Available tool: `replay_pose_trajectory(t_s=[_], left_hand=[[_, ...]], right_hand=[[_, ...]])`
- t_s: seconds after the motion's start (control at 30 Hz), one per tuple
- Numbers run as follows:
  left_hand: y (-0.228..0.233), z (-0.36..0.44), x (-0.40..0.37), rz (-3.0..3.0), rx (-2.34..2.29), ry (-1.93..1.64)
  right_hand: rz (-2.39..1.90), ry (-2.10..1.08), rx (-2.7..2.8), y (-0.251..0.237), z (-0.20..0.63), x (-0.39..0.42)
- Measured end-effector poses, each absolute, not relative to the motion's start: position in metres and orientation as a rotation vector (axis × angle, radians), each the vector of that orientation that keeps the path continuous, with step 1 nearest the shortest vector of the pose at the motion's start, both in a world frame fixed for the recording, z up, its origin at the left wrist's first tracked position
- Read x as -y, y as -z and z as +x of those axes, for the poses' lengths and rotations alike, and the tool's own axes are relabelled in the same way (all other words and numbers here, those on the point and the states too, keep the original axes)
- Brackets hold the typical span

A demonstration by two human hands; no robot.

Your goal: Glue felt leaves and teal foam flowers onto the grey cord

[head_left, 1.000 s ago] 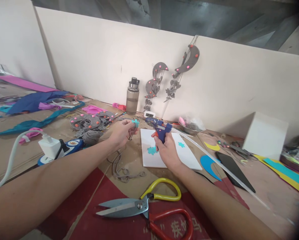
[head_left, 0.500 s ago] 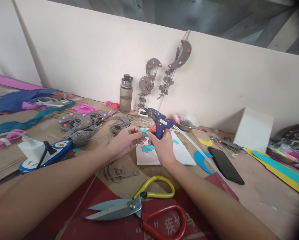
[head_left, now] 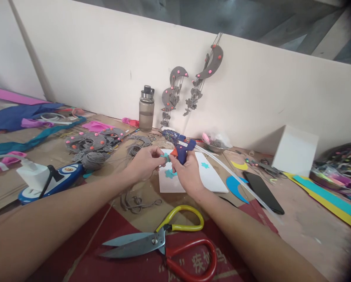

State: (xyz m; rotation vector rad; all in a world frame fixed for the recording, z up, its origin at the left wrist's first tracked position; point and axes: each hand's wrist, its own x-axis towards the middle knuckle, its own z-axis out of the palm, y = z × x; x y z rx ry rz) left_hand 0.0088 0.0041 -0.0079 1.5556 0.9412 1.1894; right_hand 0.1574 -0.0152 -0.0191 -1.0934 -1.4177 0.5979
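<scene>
**Glue gun nozzle at teal cut-out, both hands over the white sheet**

Over the near-left corner of the white sheet (head_left: 213, 181), both hands meet above the workbench (head_left: 310, 223). Left hand (head_left: 143, 162): fingers closed in a pinch on one small teal cut-out (head_left: 164, 157), held clear of the sheet. Right hand (head_left: 187, 174): wrapped shut around the grip of one blue glue gun (head_left: 181, 150), orange nozzle pointing left and touching or just short of the cut-out; cannot tell which. One clear glue stick (head_left: 237, 181) trails from the gun's back toward the right.

Count on the sheet: two more teal cut-outs, one (head_left: 170, 174) just below the hands, one (head_left: 205, 165) to the right of the gun.

Near edge: one pair of large scissors (head_left: 160, 243), blades pointing left, one yellow handle loop and one red, lying on red printed material. A tangle of grey cord (head_left: 137, 203) lies between scissors and left hand.

Left side: one blue power strip (head_left: 58, 181) with a white plug block, one heap of grey felt pieces (head_left: 90, 143) with pink dots.

Back wall: one water bottle (head_left: 146, 109), three grey crescent hangings (head_left: 190, 84).

Right side: one black phone (head_left: 262, 187), one blue crescent (head_left: 236, 187), one yellow crescent (head_left: 240, 166), one white box (head_left: 294, 150).
</scene>
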Motion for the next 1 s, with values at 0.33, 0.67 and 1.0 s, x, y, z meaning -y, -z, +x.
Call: replay_pose_trajectory(t_s=[0.33,0.67,1.0], left_hand=[[0.007,-0.002,-0.019,1.120,-0.805,-1.418],[0.011,-0.010,-0.032,1.102,-0.891,-1.523],[0.014,-0.012,-0.034,1.117,-0.870,-1.569]], right_hand=[[-1.050,-0.610,1.489,0.017,0.159,0.017],[-1.251,-0.299,1.699,0.021,0.162,0.022],[-1.249,-0.245,1.738,0.021,0.161,0.022]])
